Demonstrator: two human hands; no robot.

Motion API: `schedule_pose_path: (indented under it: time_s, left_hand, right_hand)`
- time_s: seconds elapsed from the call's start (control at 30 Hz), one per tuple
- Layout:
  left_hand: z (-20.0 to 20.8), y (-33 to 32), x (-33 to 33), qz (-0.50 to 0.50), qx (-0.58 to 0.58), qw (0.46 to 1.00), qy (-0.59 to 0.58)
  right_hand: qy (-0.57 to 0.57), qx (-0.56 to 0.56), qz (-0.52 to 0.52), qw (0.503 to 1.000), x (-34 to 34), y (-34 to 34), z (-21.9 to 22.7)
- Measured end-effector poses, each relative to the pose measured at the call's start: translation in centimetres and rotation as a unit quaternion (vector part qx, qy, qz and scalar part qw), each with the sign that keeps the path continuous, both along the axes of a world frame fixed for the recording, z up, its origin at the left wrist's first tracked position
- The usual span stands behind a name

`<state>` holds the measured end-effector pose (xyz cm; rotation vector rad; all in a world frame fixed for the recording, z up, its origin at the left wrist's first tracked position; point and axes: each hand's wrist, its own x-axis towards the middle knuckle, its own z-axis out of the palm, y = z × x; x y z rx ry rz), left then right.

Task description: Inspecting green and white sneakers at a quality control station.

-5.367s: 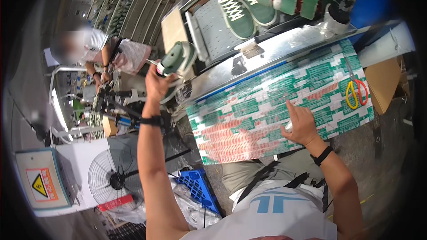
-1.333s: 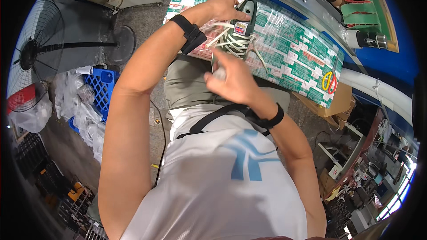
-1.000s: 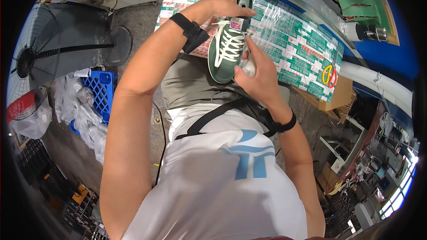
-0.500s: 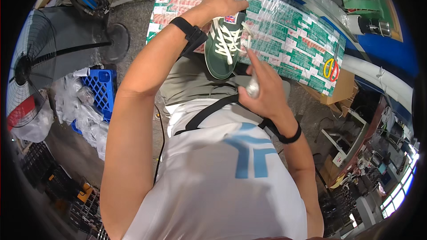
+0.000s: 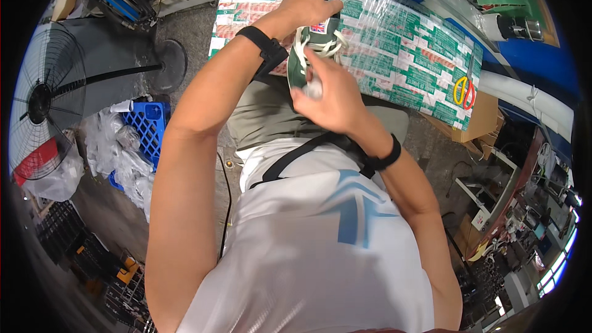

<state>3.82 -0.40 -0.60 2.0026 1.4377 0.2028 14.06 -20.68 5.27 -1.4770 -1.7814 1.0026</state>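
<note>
My left hand (image 5: 307, 2) is closed on the heel end of a dark green sneaker (image 5: 319, 39), its thumb and fingers at the collar. The sneaker has white laces and a small flag patch on the tongue; its toe points toward me at the near edge of the table. Over the toe and lower laces is my right hand (image 5: 336, 95), fingers curled round a small whitish wad (image 5: 314, 88), blurred and partly hidden, so its kind is unclear. Much of the toe is covered by that hand.
The table (image 5: 394, 55) is covered in green-and-white printed tape under clear film. Scissors (image 5: 462, 94) with yellow and red handles lie at its right. To the left stand a floor fan (image 5: 40, 103) and a blue crate (image 5: 148, 126) with clear plastic bags. A cardboard box (image 5: 484, 117) sits below right.
My right hand has moved left and slightly up, from beside the sneaker to over its toe, carrying the whitish wad. My left hand keeps its hold on the heel.
</note>
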Motion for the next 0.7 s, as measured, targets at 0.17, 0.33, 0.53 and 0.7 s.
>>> schedule_pose_path:
  time_s: [0.17,0.33,0.53,0.7]
  left_hand:
    - [1.0,0.0,0.5,-0.014,-0.009,1.0,0.011]
    - [0.3,0.8,0.0,-0.029,-0.024,0.999,-0.025]
    - [-1.8,1.3,-1.1,-0.018,0.027,0.999,-0.018]
    - [3.1,2.4,-1.7,-0.055,-0.163,0.952,-0.252]
  right_hand:
    - [0.014,-0.033,0.035,0.999,4.2,-3.2,1.4]
    - [-0.163,0.116,0.017,0.98,4.3,-1.1,0.8]
    - [-0.108,0.002,0.049,0.993,4.5,-3.8,2.2]
    - [0.099,-0.029,-0.168,0.98,6.3,-2.4,-2.5]
